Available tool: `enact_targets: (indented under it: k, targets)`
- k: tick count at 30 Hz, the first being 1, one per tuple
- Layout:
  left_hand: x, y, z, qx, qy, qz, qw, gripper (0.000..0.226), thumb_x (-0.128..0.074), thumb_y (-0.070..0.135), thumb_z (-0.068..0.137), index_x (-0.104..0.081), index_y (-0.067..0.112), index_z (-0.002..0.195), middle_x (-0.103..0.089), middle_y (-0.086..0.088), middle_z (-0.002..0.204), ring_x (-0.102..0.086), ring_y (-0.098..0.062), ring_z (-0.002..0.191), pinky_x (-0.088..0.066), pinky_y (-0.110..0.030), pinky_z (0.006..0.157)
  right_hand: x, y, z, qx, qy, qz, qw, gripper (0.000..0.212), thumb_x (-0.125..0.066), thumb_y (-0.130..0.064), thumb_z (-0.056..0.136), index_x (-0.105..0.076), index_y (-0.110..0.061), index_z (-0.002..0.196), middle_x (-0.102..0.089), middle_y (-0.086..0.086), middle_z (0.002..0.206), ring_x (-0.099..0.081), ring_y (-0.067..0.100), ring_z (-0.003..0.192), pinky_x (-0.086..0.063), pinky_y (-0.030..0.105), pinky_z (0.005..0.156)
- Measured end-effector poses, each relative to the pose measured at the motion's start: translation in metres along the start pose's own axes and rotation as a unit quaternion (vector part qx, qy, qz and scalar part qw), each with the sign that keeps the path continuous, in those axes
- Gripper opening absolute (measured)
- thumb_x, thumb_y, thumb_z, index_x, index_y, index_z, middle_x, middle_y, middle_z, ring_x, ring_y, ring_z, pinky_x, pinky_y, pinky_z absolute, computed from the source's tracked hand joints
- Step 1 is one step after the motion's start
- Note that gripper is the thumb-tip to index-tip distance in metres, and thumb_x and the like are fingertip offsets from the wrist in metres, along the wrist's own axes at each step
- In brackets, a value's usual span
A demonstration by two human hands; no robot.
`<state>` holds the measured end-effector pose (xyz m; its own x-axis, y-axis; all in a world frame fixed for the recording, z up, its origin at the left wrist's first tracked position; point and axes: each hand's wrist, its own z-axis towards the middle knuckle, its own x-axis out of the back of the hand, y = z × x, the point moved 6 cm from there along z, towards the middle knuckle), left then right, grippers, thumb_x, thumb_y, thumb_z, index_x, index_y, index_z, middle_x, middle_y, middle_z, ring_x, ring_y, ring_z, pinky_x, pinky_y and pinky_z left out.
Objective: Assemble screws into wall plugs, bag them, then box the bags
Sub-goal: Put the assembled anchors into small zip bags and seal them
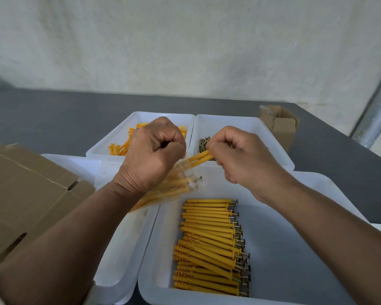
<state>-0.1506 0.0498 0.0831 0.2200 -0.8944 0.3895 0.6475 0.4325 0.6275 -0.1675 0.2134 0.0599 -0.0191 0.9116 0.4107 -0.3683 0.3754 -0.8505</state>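
The clear bag (176,186) is already part full of yellow plug-and-screw sets. It hangs over the seam where the two near trays meet, with its mouth pointing up and to the right. The left hand (152,155) is fisted tight around the bag's top edge, pinching the film. A small bundle of plugs (200,158) is going in tips first. The right hand (240,153) is curled round the bundle's back end, just above the near edge of the screw tray (240,124).

Below that, the near right tray (317,183) holds a neat stack of assembled sets (209,245) along its left side, screw heads facing right. The far left tray (110,137) has loose plugs (121,147), and the far right one has loose screws (204,144). Flat cardboard blanks (31,194) are piled at the table's (53,119) left edge, and a small open carton (282,126) sits near its far right corner.

What could go wrong imo: that film looks thin, and one screw head seems to be pressing against the bag's side already. A hard shove could snag or tear it. If the left pinch slips, the mouth closes and the bundle drops into the tray. The screws probably sit loose in the plugs too, so tipping the bag might shake one out.
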Motion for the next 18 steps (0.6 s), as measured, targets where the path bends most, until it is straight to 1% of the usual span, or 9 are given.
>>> enact_targets:
  k: [4, 6, 9, 12, 13, 14, 15, 16, 18]
  targets:
    - [0.001, 0.002, 0.0, 0.001, 0.0, 0.006, 1.0, 0.018, -0.05, 0.006, 0.065, -0.057, 0.018, 0.054, -0.056, -0.004, 0.067, -0.053, -0.014, 0.065, -0.041, -0.026, 0.061, -0.021, -0.004, -0.008, 0.024, -0.048, -0.022, 0.998, 0.008, -0.062, -0.027, 0.092, -0.069, -0.03, 0.089, -0.066, -0.012, 0.068, -0.049, -0.001, 0.043, -0.032, 0.01, 0.042]
    - [0.001, 0.002, 0.0, 0.003, 0.001, 0.006, 1.0, 0.018, -0.049, 0.006, 0.066, -0.057, 0.018, 0.054, -0.056, -0.005, 0.067, -0.053, -0.016, 0.065, -0.042, -0.028, 0.062, -0.028, -0.006, -0.01, 0.025, -0.078, -0.026, 0.996, 0.008, -0.062, -0.028, 0.094, -0.069, -0.029, 0.094, -0.067, -0.008, 0.071, -0.049, -0.001, 0.042, -0.032, 0.011, 0.041]
    - [0.002, 0.002, 0.0, 0.007, 0.006, 0.004, 1.0, 0.019, -0.049, 0.005, 0.066, -0.057, 0.018, 0.054, -0.056, -0.007, 0.069, -0.054, -0.023, 0.067, -0.044, -0.035, 0.063, -0.033, -0.008, -0.013, 0.003, -0.114, 0.018, 0.993, 0.018, -0.056, -0.021, 0.098, -0.07, -0.032, 0.093, -0.066, -0.011, 0.067, -0.047, 0.0, 0.042, -0.033, 0.012, 0.042]
    - [0.002, 0.003, 0.0, 0.006, 0.009, 0.003, 1.0, 0.022, -0.05, 0.005, 0.066, -0.057, 0.022, 0.054, -0.056, -0.009, 0.07, -0.054, -0.026, 0.068, -0.044, -0.038, 0.064, -0.035, -0.005, -0.014, -0.048, -0.138, 0.086, 0.986, 0.032, -0.049, -0.011, 0.097, -0.069, -0.035, 0.089, -0.066, -0.005, 0.066, -0.039, 0.012, 0.047, -0.03, 0.026, 0.043]
    - [0.002, 0.004, 0.0, 0.006, 0.008, 0.003, 1.0, 0.022, -0.05, 0.005, 0.066, -0.057, 0.022, 0.054, -0.056, -0.009, 0.07, -0.054, -0.025, 0.068, -0.044, -0.037, 0.064, -0.035, -0.005, -0.015, -0.046, -0.139, 0.083, 0.986, 0.032, -0.048, -0.01, 0.097, -0.068, -0.034, 0.091, -0.067, -0.004, 0.068, -0.039, 0.012, 0.047, -0.03, 0.025, 0.044]
    - [0.003, 0.004, 0.0, 0.005, 0.008, 0.005, 1.0, 0.022, -0.05, 0.005, 0.066, -0.057, 0.022, 0.054, -0.056, -0.009, 0.07, -0.054, -0.024, 0.068, -0.043, -0.036, 0.063, -0.034, -0.005, -0.014, -0.031, -0.135, 0.061, 0.988, 0.027, -0.05, -0.011, 0.098, -0.067, -0.032, 0.096, -0.067, -0.003, 0.071, -0.041, 0.007, 0.045, -0.031, 0.02, 0.044]
    - [0.003, 0.004, 0.0, 0.005, 0.007, 0.006, 1.0, 0.021, -0.05, 0.005, 0.066, -0.057, 0.021, 0.054, -0.056, -0.008, 0.069, -0.054, -0.023, 0.068, -0.043, -0.034, 0.063, -0.034, -0.006, -0.014, -0.011, -0.129, 0.036, 0.991, 0.019, -0.053, -0.013, 0.098, -0.065, -0.027, 0.101, -0.067, -0.003, 0.074, -0.044, 0.003, 0.043, -0.031, 0.014, 0.044]
    - [0.002, 0.004, 0.0, 0.006, 0.007, 0.007, 1.0, 0.02, -0.05, 0.005, 0.065, -0.057, 0.02, 0.054, -0.056, -0.008, 0.069, -0.054, -0.023, 0.067, -0.042, -0.033, 0.062, -0.033, -0.007, -0.013, 0.006, -0.121, 0.023, 0.992, 0.012, -0.056, -0.013, 0.097, -0.064, -0.021, 0.104, -0.065, -0.003, 0.074, -0.048, 0.0, 0.043, -0.034, 0.011, 0.043]
    - [0.002, 0.004, 0.0, 0.006, 0.006, 0.008, 1.0, 0.017, -0.05, 0.005, 0.065, -0.058, 0.015, 0.054, -0.056, -0.009, 0.068, -0.054, -0.022, 0.067, -0.042, -0.033, 0.062, -0.032, -0.008, -0.013, 0.026, -0.109, 0.024, 0.993, 0.007, -0.062, -0.011, 0.094, -0.066, -0.012, 0.101, -0.063, -0.007, 0.07, -0.051, -0.004, 0.043, -0.036, 0.008, 0.043]
